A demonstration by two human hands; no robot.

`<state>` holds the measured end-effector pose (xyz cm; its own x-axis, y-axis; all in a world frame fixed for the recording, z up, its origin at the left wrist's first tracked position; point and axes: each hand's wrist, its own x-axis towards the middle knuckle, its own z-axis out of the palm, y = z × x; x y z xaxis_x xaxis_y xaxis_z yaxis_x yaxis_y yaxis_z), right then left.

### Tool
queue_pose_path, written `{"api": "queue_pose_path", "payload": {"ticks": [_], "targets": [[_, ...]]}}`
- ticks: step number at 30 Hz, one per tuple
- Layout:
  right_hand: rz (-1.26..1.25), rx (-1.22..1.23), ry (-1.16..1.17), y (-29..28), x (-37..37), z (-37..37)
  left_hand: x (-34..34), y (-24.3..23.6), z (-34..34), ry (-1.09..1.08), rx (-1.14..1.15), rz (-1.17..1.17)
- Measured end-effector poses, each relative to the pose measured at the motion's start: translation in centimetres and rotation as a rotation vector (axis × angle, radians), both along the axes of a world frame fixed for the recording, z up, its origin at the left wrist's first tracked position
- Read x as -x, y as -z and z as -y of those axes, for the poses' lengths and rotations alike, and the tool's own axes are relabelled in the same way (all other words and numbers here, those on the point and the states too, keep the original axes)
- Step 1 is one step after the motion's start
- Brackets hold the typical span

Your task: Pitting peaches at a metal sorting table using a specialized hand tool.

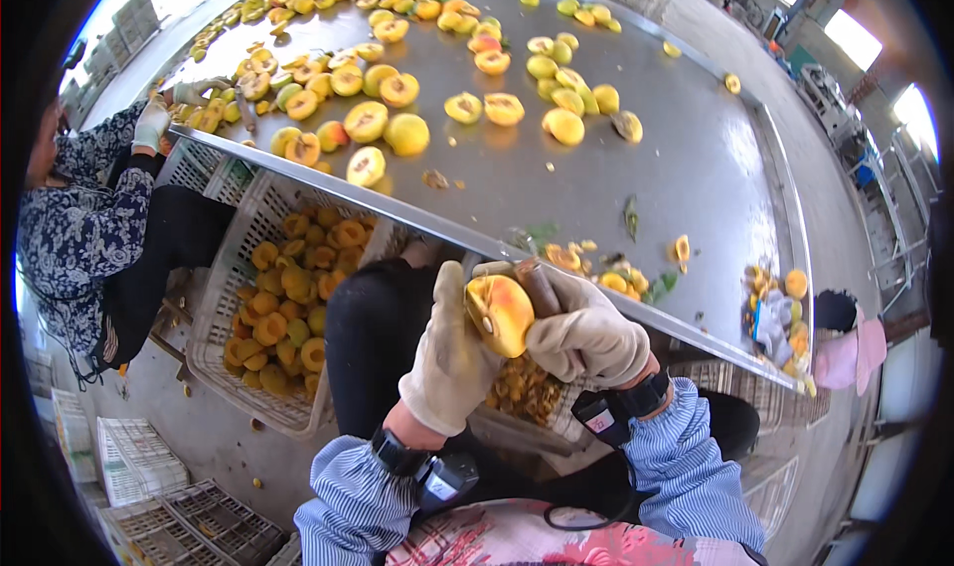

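Observation:
In front of my chest, beside the near edge of the metal table [686, 168], my gloved left hand [442, 367] is closed around a yellow-orange peach [504, 311] with a reddish blush. A cut shows on its left side. My gloved right hand [596, 332] grips a tool by its brown cylindrical handle [538, 288], held against the peach; the tool's working end is hidden. The right thumb and fingers lie close to the fruit. Halved peaches [366, 122], some with pits in them, are spread over the table beyond my hands.
A pale plastic crate [211, 362] of pitted halves stands on the floor at my left. Scraps [525, 389] fill a container below my hands. Peelings [780, 318] lie at the table's right corner. Another person [89, 203] works at left; a pink hat [853, 352] shows at right.

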<state>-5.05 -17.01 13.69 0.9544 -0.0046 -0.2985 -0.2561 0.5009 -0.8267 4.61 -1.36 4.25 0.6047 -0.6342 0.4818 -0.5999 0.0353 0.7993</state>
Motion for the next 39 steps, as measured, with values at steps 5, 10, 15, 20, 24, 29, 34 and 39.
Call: {"api": "queue_pose_path", "payload": {"ticks": [5,10,15,20,24,29,34,39], "targets": [[-0.033,0.305,0.276,1.9,5.3,0.5,3.6,1.3,1.1,0.105,-0.031,-0.021],[-0.054,0.538,0.288,3.7,6.9,0.6,4.5,1.3,1.4,0.113,-0.001,-0.040],[-0.116,0.610,0.399,4.0,5.3,0.0,4.1,2.3,1.3,0.326,0.226,-1.080],[0.078,1.228,0.312,5.6,2.4,-1.2,2.9,5.3,0.2,0.192,0.086,-0.540],[0.138,1.531,0.319,6.0,2.1,-2.7,3.9,4.7,0.3,0.156,0.272,-0.741],[0.133,1.508,0.345,6.6,3.0,-3.2,4.3,6.4,0.9,0.080,0.189,-0.447],[-0.200,0.876,0.395,3.7,7.3,-3.8,3.4,3.6,0.1,0.054,0.308,-1.383],[-0.273,1.356,0.314,6.5,9.8,-1.5,2.6,2.2,0.6,0.209,0.403,-1.576]]}}
